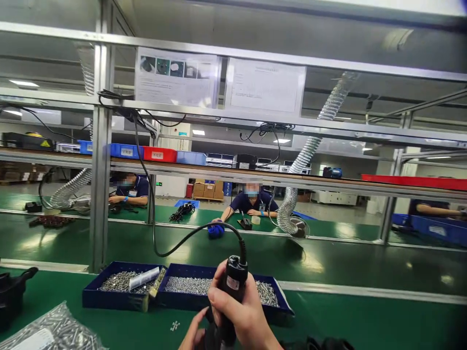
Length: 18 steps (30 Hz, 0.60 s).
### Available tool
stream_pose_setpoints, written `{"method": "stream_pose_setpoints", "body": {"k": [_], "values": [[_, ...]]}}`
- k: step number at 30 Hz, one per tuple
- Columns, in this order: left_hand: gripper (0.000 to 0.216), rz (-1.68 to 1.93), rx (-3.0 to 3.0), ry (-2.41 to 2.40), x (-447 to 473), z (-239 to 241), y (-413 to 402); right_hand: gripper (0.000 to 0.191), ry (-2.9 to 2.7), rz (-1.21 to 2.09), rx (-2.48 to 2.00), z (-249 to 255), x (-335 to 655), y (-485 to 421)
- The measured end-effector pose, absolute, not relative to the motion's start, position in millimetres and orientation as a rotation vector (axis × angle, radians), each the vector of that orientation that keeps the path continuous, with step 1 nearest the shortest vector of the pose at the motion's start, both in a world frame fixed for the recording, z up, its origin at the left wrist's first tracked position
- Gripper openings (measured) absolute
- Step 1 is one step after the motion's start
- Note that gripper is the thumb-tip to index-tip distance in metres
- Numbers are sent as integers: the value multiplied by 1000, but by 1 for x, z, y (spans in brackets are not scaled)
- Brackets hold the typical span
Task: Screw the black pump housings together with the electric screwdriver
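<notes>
My right hand is wrapped around a black corded electric screwdriver, held upright with its cable end on top. From that end the black cable loops up to the frame above. Low in the view, my left hand curls its fingers against a black part beside the screwdriver. The part's shape and the tool's tip are hidden. Just beyond my hands sit a blue tray of small metal pieces and a second blue tray with screws and a white tube.
Several small nuts lie on the green bench. A clear bag of screws is at lower left, near a black part. A metal post rises at left. Across the green belt, co-workers sit at another bench.
</notes>
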State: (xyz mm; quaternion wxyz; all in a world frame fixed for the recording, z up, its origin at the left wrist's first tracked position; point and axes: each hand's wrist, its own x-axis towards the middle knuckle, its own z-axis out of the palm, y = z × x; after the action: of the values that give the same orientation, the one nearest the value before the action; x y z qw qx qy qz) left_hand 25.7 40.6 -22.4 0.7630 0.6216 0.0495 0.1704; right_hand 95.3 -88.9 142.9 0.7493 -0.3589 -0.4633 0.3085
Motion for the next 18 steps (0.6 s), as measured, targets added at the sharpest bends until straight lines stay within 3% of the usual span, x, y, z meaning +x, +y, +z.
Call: {"method": "stream_pose_setpoints", "body": {"k": [9,18], "values": [[126,435,1465,73,13,-20,30,47,-1125,727,-760,138,104,-89],[112,551,1517,83,5,-10,22,46,-1121,772,-783,140,100,-98]]}}
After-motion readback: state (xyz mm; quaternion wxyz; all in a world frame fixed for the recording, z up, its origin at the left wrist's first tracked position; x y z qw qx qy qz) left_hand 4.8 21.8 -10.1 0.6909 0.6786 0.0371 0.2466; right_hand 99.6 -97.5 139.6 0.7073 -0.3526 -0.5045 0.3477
